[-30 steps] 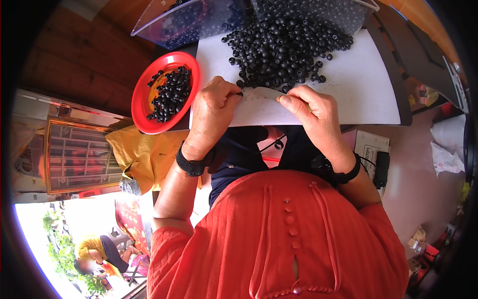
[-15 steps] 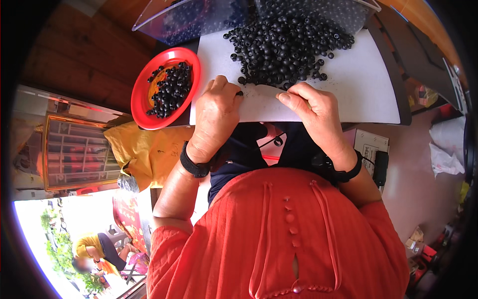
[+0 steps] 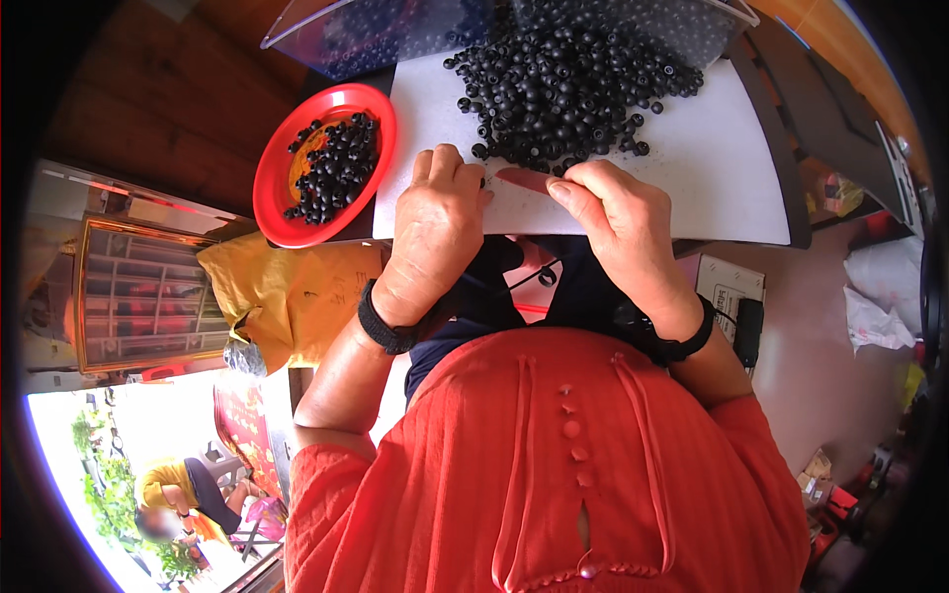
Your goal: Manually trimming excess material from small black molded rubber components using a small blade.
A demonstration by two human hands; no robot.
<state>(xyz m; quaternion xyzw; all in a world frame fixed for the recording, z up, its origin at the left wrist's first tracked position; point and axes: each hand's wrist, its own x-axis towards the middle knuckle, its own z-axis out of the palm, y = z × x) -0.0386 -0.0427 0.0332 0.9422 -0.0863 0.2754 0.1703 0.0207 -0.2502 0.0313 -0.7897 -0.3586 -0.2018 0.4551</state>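
My right hand (image 3: 618, 210) grips a small knife, its thin blade (image 3: 524, 179) pointing left and reflecting red. Pinched in the fingers of my left hand (image 3: 435, 215) is a small round black bead (image 3: 482, 183), mostly hidden by the fingertips. The knife tip lies a short gap from that bead. Both hands are over the near edge of a white board (image 3: 736, 163). Just beyond them spreads a large heap of black, holed beads (image 3: 554, 109). To the left, a red plate (image 3: 266, 193) carries a smaller pile of black pieces (image 3: 339, 168).
Clear plastic bins (image 3: 386, 40) stand behind the heap. A yellow bag (image 3: 282, 296) and a gold-framed panel (image 3: 148, 295) are at the left. White plastic bags (image 3: 880, 306) and a box (image 3: 730, 287) sit at the right. A seated person in yellow (image 3: 168, 484) is farther off, lower left.
The knife blade has turned, going from pale to reddish. My left hand has shifted slightly, still pinching the bead. The whole view has moved a little.
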